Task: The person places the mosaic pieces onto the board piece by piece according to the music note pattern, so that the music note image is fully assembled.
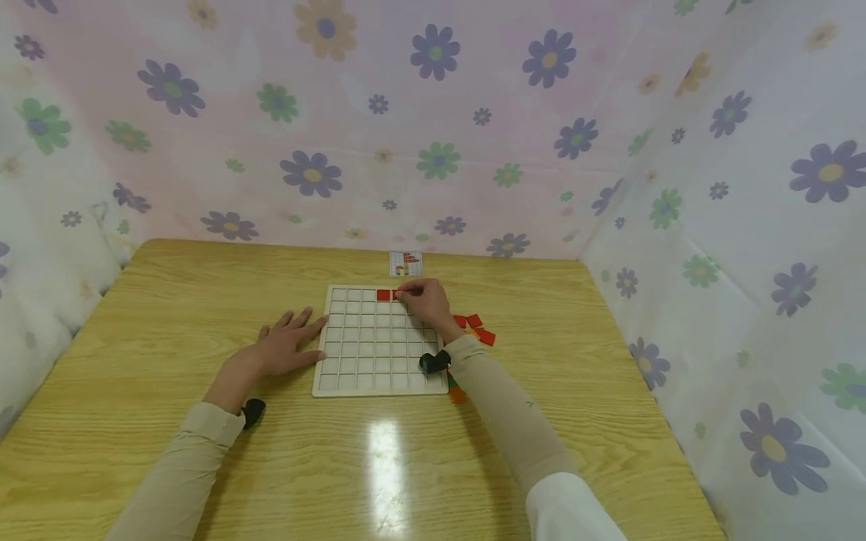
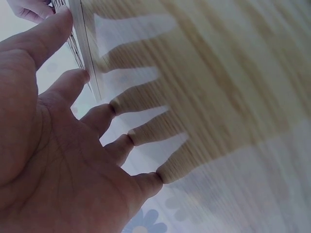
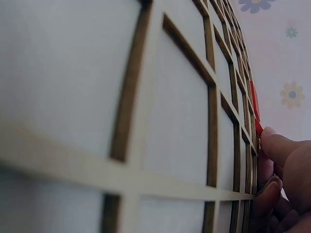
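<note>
A pale wooden grid board (image 1: 358,343) with square cells lies on the table. In its far row sits one red square tile (image 1: 383,295). Just to the right of that, my right hand (image 1: 426,302) pinches a second red tile (image 1: 396,295) at the board's far row; its fingers cover most of it. In the right wrist view the thumb and fingers (image 3: 279,145) are at the grid's far end, beside red. My left hand (image 1: 287,347) is spread on the table, its thumb and index finger touching the board's left edge; the left wrist view shows the palm (image 2: 73,160) and parted fingers.
Several loose red tiles (image 1: 485,336) lie right of the board, with orange and green pieces (image 1: 458,394) partly hidden under the right forearm. A small printed card (image 1: 406,264) with a coloured block picture lies behind the board. Flowered cloth (image 1: 433,135) surrounds the wooden table (image 1: 304,458).
</note>
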Demonstrator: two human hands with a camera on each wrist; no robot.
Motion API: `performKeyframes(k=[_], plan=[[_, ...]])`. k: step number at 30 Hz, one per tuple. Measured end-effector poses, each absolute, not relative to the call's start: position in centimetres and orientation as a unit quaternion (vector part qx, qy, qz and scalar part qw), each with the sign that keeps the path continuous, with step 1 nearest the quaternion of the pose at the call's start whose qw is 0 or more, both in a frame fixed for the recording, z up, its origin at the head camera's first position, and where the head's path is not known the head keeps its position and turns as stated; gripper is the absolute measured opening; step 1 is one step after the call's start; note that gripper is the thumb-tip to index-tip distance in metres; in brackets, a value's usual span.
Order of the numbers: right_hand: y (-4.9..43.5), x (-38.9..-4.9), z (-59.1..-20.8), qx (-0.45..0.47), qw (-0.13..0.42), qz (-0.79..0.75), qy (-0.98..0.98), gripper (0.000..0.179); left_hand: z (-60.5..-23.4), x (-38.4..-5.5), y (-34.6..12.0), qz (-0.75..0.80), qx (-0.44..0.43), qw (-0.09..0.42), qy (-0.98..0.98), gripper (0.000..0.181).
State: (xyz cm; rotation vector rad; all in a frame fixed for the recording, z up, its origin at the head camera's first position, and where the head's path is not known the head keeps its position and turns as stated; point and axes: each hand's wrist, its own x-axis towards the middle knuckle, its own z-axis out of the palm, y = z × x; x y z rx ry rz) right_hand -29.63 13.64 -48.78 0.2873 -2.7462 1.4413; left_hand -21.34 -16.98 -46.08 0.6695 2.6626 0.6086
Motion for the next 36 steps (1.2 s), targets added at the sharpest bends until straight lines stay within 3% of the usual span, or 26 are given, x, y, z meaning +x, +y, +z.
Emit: performKeyframes(k=[21,36], plan=[[13.63,-29.35,-48.72,0.089,0.011,0.449,-0.889,0.016,-46.01,-21.26,-16.88,0.221,0.238,0.163,0.932,0.074],[13.60,-29.56,-48.47,0.064,-0.024,0.463,-0.884,0.015,-46.09,-21.30,-16.88,0.222,0.236,0.165,0.931,0.074]])
